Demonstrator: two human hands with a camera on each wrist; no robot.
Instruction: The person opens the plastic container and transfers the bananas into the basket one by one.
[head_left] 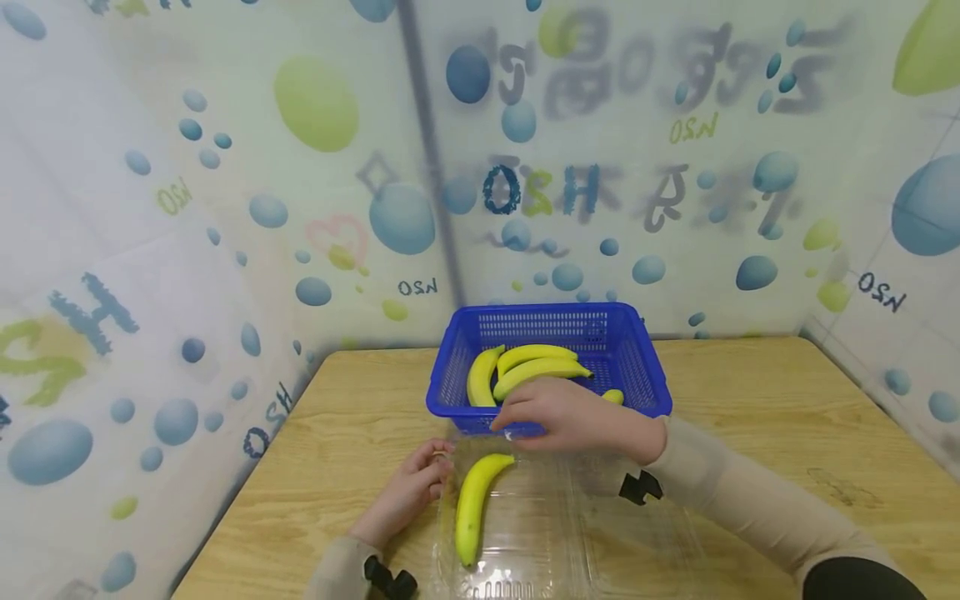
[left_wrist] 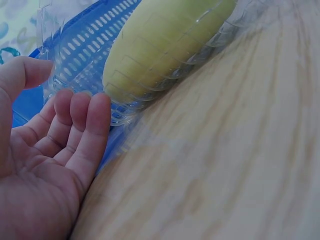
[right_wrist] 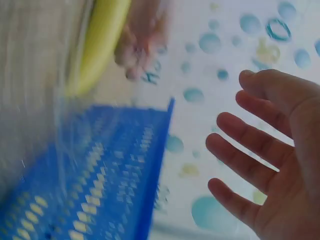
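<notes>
A clear plastic clamshell container [head_left: 525,533] lies opened out on the table, with one yellow banana [head_left: 477,508] in its left half. At that half's left side is my left hand [head_left: 412,487], its loosely bent fingertips against the plastic wall by the banana's end [left_wrist: 165,47]. Over the container's far edge hovers my right hand [head_left: 551,412], close to the front rim of a blue basket [head_left: 442,400]. In the right wrist view the right hand [right_wrist: 272,145] has spread fingers and nothing between them. Several bananas [head_left: 536,375] lie in the basket, one partly hidden by the right hand.
The wooden table [head_left: 765,417] extends to both sides of the basket and container. Behind it hangs a white curtain [head_left: 337,167] printed with blue and green spots, which also closes off both sides.
</notes>
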